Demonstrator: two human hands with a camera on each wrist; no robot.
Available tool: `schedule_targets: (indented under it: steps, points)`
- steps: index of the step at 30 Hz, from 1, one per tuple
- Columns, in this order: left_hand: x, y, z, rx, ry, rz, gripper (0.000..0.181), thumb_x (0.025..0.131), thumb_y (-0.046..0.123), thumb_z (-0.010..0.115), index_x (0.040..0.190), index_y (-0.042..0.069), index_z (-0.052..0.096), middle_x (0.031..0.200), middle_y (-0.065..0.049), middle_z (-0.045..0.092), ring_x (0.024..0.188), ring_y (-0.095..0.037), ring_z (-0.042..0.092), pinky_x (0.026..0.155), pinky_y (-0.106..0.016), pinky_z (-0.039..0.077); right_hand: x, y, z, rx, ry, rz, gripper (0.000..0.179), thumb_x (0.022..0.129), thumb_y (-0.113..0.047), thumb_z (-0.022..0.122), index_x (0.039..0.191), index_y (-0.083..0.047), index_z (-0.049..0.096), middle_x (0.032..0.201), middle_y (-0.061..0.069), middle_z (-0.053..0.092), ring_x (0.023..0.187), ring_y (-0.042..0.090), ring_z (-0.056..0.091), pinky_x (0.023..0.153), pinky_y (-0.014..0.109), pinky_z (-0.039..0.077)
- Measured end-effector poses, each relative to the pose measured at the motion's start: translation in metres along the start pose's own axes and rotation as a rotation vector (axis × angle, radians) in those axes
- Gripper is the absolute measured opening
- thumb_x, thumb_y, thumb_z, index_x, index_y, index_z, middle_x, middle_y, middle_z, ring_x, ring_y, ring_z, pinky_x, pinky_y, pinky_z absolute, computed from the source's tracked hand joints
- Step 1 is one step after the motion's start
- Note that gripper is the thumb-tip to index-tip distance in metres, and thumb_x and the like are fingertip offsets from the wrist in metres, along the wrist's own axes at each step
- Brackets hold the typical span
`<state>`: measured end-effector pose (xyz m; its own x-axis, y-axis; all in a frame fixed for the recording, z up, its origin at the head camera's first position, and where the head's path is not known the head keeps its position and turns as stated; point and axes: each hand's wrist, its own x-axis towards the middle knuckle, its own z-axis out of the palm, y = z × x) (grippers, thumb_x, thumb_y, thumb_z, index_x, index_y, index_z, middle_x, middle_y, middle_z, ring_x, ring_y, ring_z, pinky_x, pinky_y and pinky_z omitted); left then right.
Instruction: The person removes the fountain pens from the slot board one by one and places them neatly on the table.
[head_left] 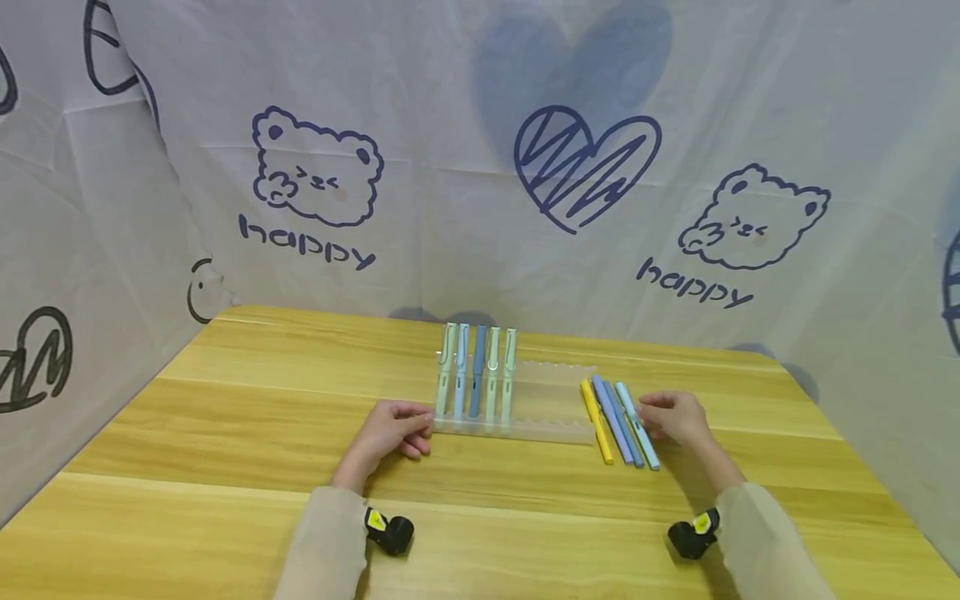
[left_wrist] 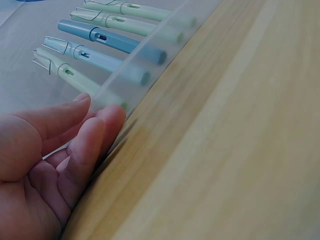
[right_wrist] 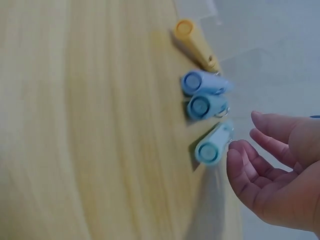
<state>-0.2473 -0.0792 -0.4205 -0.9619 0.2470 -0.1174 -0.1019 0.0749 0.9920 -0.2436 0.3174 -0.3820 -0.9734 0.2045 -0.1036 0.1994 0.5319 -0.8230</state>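
Note:
A clear plastic pen rack (head_left: 551, 432) lies on the table, with several pens side by side in its left part: pale green, light blue and a darker blue pen (head_left: 477, 371). My left hand (head_left: 393, 429) holds the rack's left front corner between thumb and fingers; the left wrist view has the fingertips at its edge. Right of the rack lie a yellow pen (head_left: 597, 421), a lavender pen (head_left: 613, 419), a blue pen (head_left: 624, 425) and a light blue pen (head_left: 639, 427). My right hand (head_left: 675, 417) is beside the light blue pen, fingers loosely bent with nothing between them.
The wooden table (head_left: 225, 467) reaches back to a white cloth (head_left: 442, 208) printed with bears, hearts and words. The rack's right half shows bare notches. A black wrist camera (head_left: 392, 533) is on the left sleeve, another camera (head_left: 693, 536) on the right.

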Motion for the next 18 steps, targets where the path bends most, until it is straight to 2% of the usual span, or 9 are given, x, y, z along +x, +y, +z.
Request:
schedule_targets:
  steps: [10,13,18]
  points:
    - [0.000,0.000,-0.001,0.001,0.000,-0.001,0.028,0.089,0.002,0.052,0.112,-0.014,0.053,0.073,-0.012,0.060,0.053,-0.014,0.060,0.048,-0.023,0.053,-0.006,-0.012,0.004,0.085,0.031,-0.070,0.035,0.084,-0.016,0.063,0.106,0.010,0.057,0.087,0.011,0.061,0.070,0.012,0.057,0.060,0.028,0.054]
    - [0.000,-0.001,-0.001,-0.001,-0.001,0.001,0.028,0.089,0.002,0.052,0.112,-0.014,0.053,0.073,-0.012,0.060,0.053,-0.014,0.060,0.048,-0.023,0.053,0.004,-0.002,0.006,0.120,0.035,-0.113,0.036,0.082,-0.020,0.065,0.104,0.008,0.058,0.087,0.010,0.061,0.070,0.013,0.057,0.058,0.026,0.054]
    - [0.001,-0.001,0.000,-0.003,-0.003,0.007,0.028,0.089,0.002,0.052,0.112,-0.014,0.054,0.072,-0.012,0.060,0.053,-0.014,0.060,0.048,-0.023,0.053,0.034,0.028,0.014,0.225,0.060,-0.190,0.035,0.080,-0.023,0.068,0.102,0.004,0.060,0.082,0.002,0.062,0.068,0.010,0.059,0.058,0.025,0.055]
